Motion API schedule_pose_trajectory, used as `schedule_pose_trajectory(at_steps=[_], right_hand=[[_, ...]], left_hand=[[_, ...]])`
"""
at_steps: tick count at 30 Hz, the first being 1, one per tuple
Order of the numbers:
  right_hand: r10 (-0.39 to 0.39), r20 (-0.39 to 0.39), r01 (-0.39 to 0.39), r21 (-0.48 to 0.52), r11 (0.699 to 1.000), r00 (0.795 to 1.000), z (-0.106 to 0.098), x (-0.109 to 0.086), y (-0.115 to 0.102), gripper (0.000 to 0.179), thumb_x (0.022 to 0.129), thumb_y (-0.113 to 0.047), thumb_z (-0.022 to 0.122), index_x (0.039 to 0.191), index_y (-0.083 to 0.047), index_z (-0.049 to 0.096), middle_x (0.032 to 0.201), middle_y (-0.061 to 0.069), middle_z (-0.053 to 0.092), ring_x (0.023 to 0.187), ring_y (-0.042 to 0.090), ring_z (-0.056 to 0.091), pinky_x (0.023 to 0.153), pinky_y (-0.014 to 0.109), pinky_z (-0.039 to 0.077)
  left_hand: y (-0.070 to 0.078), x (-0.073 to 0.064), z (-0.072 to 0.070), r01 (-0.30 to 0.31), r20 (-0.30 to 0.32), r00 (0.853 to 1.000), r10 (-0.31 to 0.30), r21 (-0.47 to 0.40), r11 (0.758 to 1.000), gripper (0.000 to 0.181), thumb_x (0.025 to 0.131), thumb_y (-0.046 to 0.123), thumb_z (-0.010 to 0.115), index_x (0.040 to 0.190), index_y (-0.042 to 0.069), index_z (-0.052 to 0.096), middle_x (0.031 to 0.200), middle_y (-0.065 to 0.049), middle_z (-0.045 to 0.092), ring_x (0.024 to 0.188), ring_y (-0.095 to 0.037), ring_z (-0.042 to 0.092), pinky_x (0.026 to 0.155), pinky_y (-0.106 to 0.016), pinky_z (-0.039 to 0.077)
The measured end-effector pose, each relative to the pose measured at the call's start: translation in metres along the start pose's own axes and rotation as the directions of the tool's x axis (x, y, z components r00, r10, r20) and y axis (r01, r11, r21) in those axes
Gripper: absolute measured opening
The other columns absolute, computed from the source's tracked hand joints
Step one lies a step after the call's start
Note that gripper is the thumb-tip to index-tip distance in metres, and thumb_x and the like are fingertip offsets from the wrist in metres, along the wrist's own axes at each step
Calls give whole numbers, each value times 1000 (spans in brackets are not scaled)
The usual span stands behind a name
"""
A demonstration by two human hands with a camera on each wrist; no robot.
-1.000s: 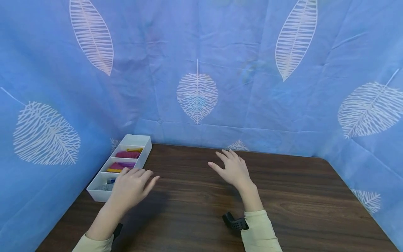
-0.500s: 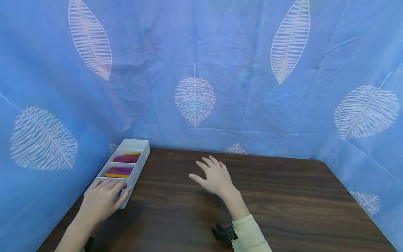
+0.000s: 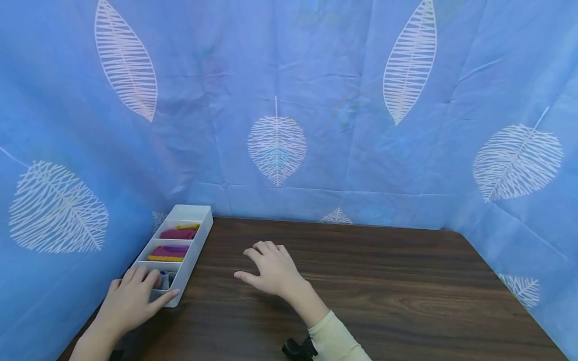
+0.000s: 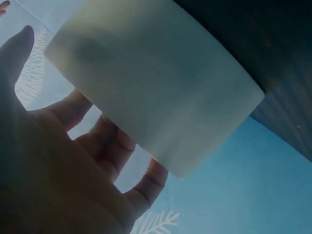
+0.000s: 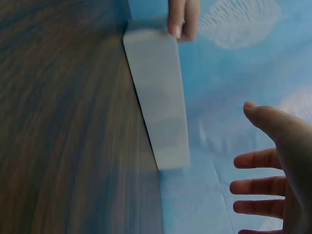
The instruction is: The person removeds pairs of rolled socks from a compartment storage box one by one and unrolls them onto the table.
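A long white divided box [image 3: 191, 258] lies along the left of the table, with folded cloths in its compartments. My left hand [image 3: 128, 306] is over its near end, fingers bent over the rim into the nearest compartment and thumb at the right corner. Beside those fingers a grey folded cloth [image 3: 166, 281] shows. In the left wrist view the box's near end wall [image 4: 161, 87] hides the fingertips, and the thumb stands apart from it. My right hand [image 3: 273, 273] hovers above the table to the right of the box, fingers spread and holding nothing.
Magenta and yellow cloths [image 3: 178, 234] fill one compartment; a purple, magenta and yellow stack [image 3: 168, 252] lies in another. The dark wooden table [image 3: 384, 286] meets a blue leaf-print curtain [image 3: 338, 150] at the back and sides.
My left hand has moved left and down onto the near end of the box, its fingers going into the compartment. My right hand has drifted left and nearer. The view has tilted slightly up.
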State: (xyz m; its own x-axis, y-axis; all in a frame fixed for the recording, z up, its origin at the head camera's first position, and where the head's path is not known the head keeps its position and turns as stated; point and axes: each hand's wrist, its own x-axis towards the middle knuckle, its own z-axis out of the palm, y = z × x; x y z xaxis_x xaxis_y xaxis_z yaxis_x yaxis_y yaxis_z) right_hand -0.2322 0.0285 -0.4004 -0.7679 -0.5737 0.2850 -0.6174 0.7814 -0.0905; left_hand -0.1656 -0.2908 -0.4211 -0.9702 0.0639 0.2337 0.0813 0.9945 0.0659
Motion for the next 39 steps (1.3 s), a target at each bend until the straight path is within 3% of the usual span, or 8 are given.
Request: schedule_pose_trajectory(at_steps=[11,18,24,28,34,39], right_hand=[[-122,-58,120,-42,992,991,19,40,-37,55,93,-67,44,130,-30,60,128,-5,59,120,14,54,93,34,47],[-194,-75,187,-91,978,978,32,69,-64,50,91,-65,50,125,-31,64,117,-5,61,103,10,54,79,22,46],[-226,22,227,-85,970,974,37,94,-94,48,89,-67,51,124,-37,64,122,-7,58,106,8,50,82,19,44],[-234,102,245,-116,963,967,41,105,-109,46,89,-68,51,121,-39,65,125,-9,57,113,8,47,90,22,45],[-166,215,197,-130,972,962,45,115,-121,51,85,-72,51,122,-40,65,128,-9,53,114,8,42,97,25,43],[-102,257,141,-141,980,961,49,121,-131,48,83,-74,53,116,-43,67,125,-10,51,116,9,37,100,26,39]], left_hand=[[-4,-2,7,88,132,988,-80,-53,995,69,84,75,49,109,12,57,107,-18,51,105,-45,40,88,-75,27],[-4,-3,10,84,158,985,-72,-73,994,62,88,71,47,106,13,54,98,-11,49,102,-39,41,86,-71,28],[-5,-3,9,84,151,986,-73,-69,994,62,88,71,47,105,11,54,95,-11,49,100,-40,41,88,-71,28],[-5,-2,9,78,145,987,-67,-67,995,61,88,72,46,102,12,53,95,-10,48,100,-40,41,88,-69,29],[-4,-2,9,57,113,992,-52,-40,998,59,88,71,49,99,13,52,93,-9,48,99,-36,43,84,-63,34],[-5,-5,8,66,109,992,-64,-19,998,61,85,73,50,95,13,51,91,-8,46,94,-33,42,79,-57,36]])
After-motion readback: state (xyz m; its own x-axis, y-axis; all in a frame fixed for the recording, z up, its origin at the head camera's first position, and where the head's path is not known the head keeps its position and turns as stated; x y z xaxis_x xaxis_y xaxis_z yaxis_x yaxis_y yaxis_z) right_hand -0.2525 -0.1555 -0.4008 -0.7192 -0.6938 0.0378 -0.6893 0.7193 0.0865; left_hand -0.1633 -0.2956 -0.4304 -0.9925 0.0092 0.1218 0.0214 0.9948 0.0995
